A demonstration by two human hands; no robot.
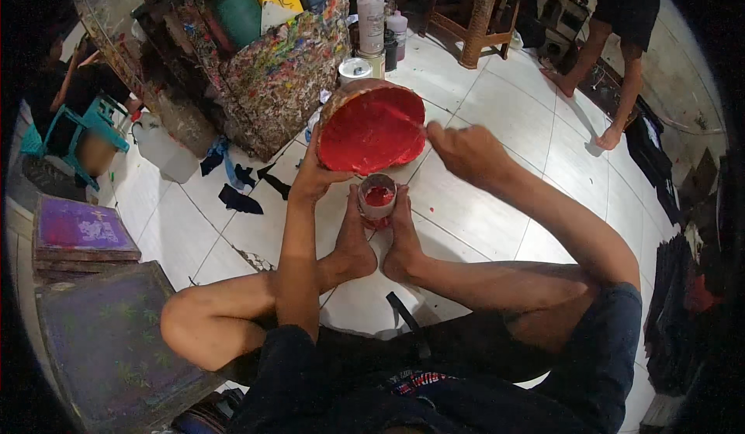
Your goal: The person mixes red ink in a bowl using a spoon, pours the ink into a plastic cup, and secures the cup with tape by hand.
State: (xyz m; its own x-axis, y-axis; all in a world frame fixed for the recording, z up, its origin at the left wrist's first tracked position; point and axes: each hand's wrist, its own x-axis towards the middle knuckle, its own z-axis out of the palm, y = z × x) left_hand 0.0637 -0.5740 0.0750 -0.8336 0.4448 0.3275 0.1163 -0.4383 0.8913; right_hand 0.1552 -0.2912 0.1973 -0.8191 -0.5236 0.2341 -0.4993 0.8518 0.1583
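My left hand point(313, 176) grips the left rim of a round bowl point(371, 130) coated inside with wet red paint. The bowl is tilted, its lower lip above a small clear cup point(378, 199). Red paint shows inside the cup, which stands on the floor between my two bare feet. Beside the bowl's right rim, my right hand point(472, 153) is closed in a fist. A thin tool seems to run from it into the bowl, but its kind is hidden.
A paint-crusted bin point(283, 73) stands ahead, with bottles point(371, 23) and cans beside it. Stacked screen frames point(109, 333) lie at left. There is a brown woven stool point(473, 15) at the back, and another person point(625, 38) bends down at far right. Dark scraps point(240, 200) litter the tiles.
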